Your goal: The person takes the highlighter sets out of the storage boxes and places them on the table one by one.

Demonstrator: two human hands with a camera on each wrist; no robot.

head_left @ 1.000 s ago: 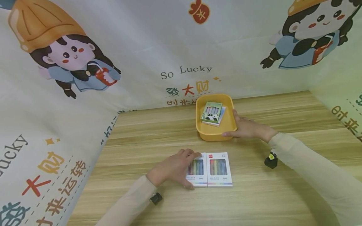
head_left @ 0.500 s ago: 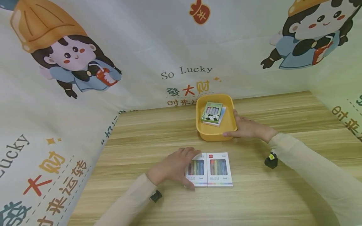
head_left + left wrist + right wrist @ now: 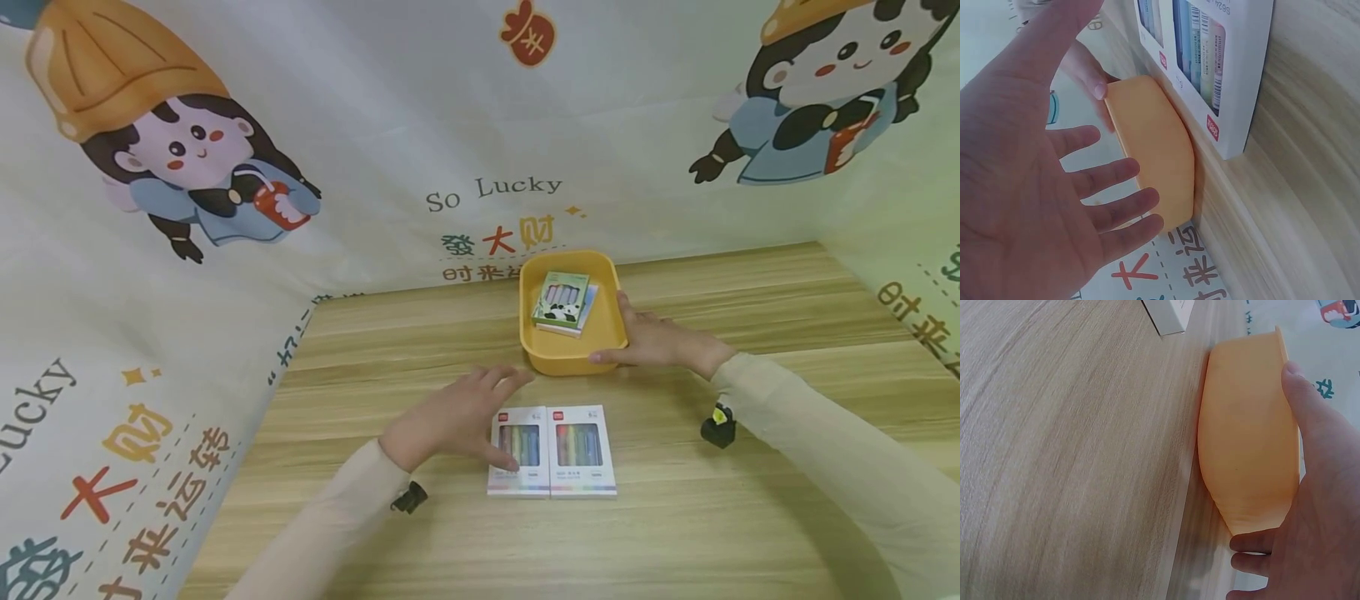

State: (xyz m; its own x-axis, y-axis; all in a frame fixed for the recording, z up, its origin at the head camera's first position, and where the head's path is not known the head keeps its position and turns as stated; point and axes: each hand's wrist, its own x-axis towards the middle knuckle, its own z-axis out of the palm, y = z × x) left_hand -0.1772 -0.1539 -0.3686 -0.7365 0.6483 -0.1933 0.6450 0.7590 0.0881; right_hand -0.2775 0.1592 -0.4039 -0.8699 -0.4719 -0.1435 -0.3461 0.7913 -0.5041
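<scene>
My left hand [image 3: 457, 421], fingers spread and thumb apart, hovers over the left of two white boxes of coloured pens [image 3: 529, 446]. In the left wrist view its palm [image 3: 1022, 187] holds nothing. The second pen box [image 3: 583, 454] lies flat against the first, both windows facing up. Behind them stands a yellow plastic bin [image 3: 573, 365]. My right hand [image 3: 663, 343] grips its near right corner, thumb on the front rim and fingers along the right side. Inside the bin, a green panda-printed box of pens [image 3: 562, 298] rests on a paler flat box [image 3: 590, 307].
The wood-grain table [image 3: 390, 350] meets a printed cloth backdrop [image 3: 390, 133] right behind the bin. More cloth rises on the left and right sides. Small black devices hang at the left wrist [image 3: 409, 497] and right wrist [image 3: 718, 427].
My left hand has lifted off the left pen box and shifted slightly away toward the bin, uncovering the box's top. The right hand, the bin and both pen boxes stay in place.
</scene>
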